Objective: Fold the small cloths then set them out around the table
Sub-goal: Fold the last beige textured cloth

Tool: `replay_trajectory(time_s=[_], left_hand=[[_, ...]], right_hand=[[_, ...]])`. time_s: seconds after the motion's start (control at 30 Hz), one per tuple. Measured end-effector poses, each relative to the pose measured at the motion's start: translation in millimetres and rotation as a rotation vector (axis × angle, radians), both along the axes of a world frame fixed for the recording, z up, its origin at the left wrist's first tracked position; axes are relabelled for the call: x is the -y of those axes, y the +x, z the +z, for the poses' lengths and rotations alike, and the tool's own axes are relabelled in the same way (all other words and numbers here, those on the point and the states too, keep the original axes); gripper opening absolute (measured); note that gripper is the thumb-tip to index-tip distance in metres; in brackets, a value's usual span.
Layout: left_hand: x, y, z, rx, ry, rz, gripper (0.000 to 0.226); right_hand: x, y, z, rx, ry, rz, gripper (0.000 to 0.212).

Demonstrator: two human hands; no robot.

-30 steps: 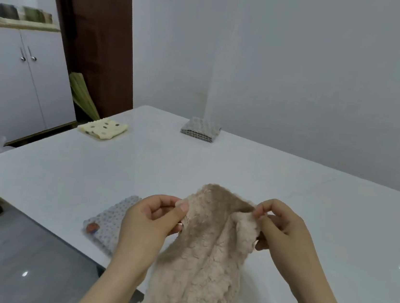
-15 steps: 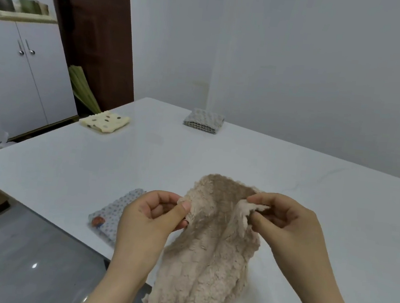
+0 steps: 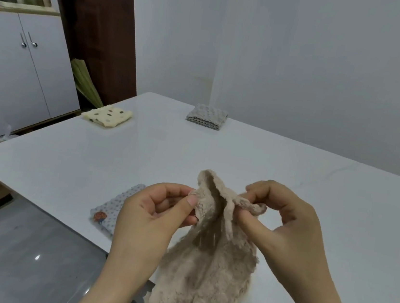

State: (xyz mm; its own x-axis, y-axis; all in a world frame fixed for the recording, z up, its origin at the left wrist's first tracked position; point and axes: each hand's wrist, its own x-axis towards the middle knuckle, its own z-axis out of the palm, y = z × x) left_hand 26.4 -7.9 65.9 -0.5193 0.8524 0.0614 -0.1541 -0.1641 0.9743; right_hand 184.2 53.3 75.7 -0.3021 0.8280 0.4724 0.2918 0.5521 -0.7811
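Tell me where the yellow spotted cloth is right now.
In the head view, the yellow spotted cloth lies folded at the far left edge of the white table, to the left of the grey folded cloth.

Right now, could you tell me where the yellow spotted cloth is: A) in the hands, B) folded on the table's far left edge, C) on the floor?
B: the yellow spotted cloth lies folded on the table by its far left edge; the left hand and right hand pinch the beige cloth.
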Motion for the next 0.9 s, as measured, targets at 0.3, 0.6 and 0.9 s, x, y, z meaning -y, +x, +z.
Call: replay_trajectory(time_s=[0.3, 0.6, 0.9], left_hand=[[7.3, -3.2, 5.3, -0.019, 0.008, 0.004, 0.006], [10.6, -6.5, 6.4, -0.058, 0.016, -0.074, 0.012], [14.0, -8.2, 8.0, -0.173, 0.034, -0.062, 0.016]], right_hand=[[5.0, -13.8, -1.9, -0.073, -0.130, 0.047, 0.012], [10.3, -20.6, -1.0, -0.003, -0.122, 0.147, 0.005], [11.8, -22.4, 1.8, 0.000, -0.143, 0.113, 0.012]])
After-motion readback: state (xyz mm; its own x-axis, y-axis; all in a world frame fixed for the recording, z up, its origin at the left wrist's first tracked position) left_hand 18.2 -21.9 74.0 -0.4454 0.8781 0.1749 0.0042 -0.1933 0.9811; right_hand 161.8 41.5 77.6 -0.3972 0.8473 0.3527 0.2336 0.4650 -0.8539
